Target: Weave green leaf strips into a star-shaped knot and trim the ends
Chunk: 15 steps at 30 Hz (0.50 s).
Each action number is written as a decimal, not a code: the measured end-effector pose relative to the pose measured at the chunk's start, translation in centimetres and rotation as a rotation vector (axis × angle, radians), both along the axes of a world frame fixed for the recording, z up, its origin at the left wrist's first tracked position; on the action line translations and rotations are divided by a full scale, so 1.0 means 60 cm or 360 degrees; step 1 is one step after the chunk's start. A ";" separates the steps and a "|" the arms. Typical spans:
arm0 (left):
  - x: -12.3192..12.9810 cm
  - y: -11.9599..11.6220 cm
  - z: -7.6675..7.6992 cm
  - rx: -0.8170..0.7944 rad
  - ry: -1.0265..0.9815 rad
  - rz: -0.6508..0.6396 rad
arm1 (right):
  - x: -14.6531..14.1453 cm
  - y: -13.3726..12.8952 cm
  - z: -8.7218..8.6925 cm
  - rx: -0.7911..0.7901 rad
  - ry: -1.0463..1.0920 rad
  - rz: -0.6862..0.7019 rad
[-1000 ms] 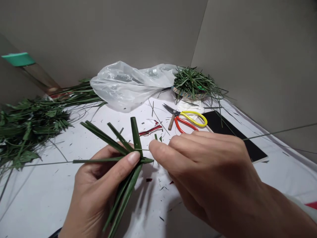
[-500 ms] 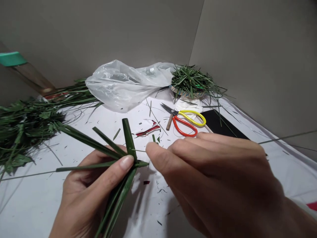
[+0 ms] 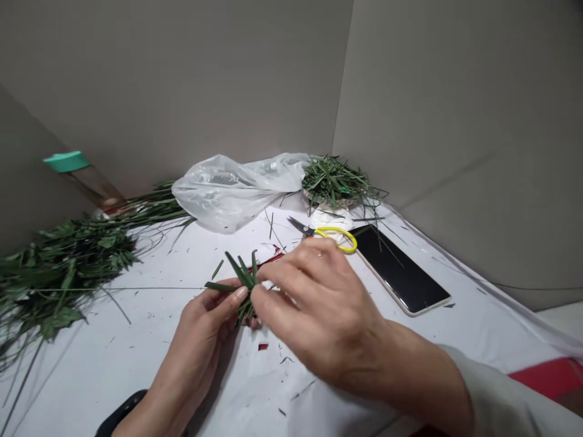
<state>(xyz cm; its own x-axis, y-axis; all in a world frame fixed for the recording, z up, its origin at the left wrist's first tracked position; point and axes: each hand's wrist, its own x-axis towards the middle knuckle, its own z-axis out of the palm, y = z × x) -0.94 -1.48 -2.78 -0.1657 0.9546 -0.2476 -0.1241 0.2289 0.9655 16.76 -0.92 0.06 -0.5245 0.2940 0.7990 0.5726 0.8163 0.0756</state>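
My left hand (image 3: 212,318) pinches a small bundle of folded green leaf strips (image 3: 246,273) between thumb and fingers, just above the table. The strips' ends fan out upward and to the left. From the right, my right hand (image 3: 325,309) closes thumb and forefinger at the bundle's right edge, where the tips hide exactly what they grip. Beyond the right hand lie scissors (image 3: 337,238) with a yellow handle loop; the other loop is mostly covered by that hand.
A phone (image 3: 403,270) lies at right. Behind are a plastic bag (image 3: 232,194) and a heap of cut leaf strips (image 3: 334,179). At left are a pile of long leaves (image 3: 77,261) and a tilted bottle with a green cap (image 3: 68,161). Scraps dot the white table cover (image 3: 155,364).
The view has drawn back, so hands and bundle look smaller and the phone shows fully. My right hand's fingertips now meet the bundle; before, they stood apart with a thin strand between.
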 end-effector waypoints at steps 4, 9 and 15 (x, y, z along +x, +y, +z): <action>-0.012 -0.007 0.008 0.0012 0.0234 0.0043 | -0.012 -0.001 -0.003 0.0158 0.0161 0.0208; -0.043 -0.022 0.015 0.0104 0.0547 0.0130 | -0.023 0.001 -0.010 0.0263 0.0225 0.0456; -0.058 -0.074 0.010 0.0532 0.0820 0.0452 | -0.031 0.002 -0.010 0.0298 0.0339 0.0476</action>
<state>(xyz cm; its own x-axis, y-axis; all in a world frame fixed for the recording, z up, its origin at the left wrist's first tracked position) -4.45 -5.93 -2.19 -0.4392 0.8681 0.2313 0.3599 -0.0659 0.9307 14.90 -0.79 -0.52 -0.3821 -0.0074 0.9241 0.3309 0.9326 0.1443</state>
